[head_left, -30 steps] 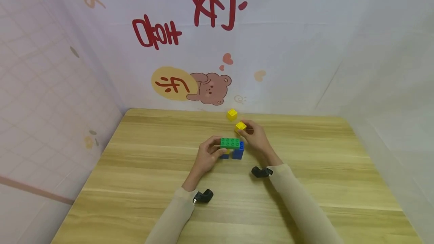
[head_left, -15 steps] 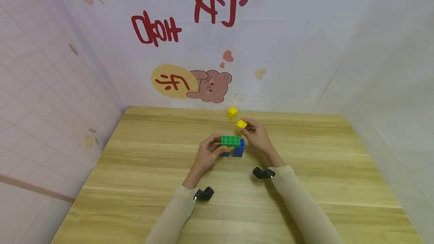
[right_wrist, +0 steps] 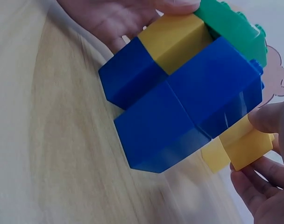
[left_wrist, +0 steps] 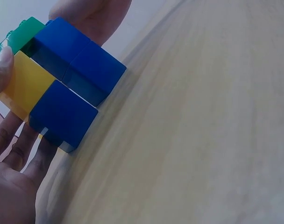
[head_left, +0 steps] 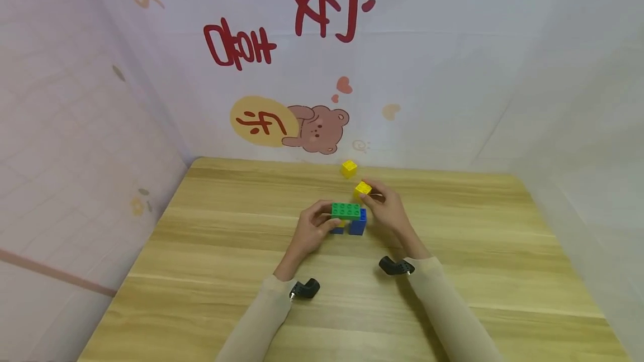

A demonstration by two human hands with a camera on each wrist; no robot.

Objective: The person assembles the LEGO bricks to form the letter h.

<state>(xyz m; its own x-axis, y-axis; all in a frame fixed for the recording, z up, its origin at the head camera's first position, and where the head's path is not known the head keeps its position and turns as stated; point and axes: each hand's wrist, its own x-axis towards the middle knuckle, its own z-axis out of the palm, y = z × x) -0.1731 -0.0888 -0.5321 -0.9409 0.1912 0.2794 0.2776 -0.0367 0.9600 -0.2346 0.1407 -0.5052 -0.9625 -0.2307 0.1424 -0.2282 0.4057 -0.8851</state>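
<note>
A small bridge of toy building bricks stands on the wooden table. Its green top brick point(head_left: 345, 211) lies across two columns. One column is a yellow brick point(left_wrist: 32, 84) above a blue brick point(left_wrist: 62, 114); the other is two stacked blue bricks point(right_wrist: 188, 109). My left hand point(head_left: 311, 228) grips the bridge's left side, thumb in front and fingers behind. Just behind the bridge's right end, my right hand point(head_left: 389, 205) pinches a yellow square brick point(head_left: 362, 189) between thumb and fingers. The fingertips behind that brick are partly hidden in the head view.
Another yellow brick point(head_left: 349, 168) sits near the table's back edge. The wooden table point(head_left: 226, 272) meets a printed white cloth wall point(head_left: 427, 71) at the back, with more cloth on both sides. Each wrist carries a black camera mount point(head_left: 304, 288).
The head view has shifted slightly. Both hands keep their grips, and the bricks stay in nearly the same places relative to each other.
</note>
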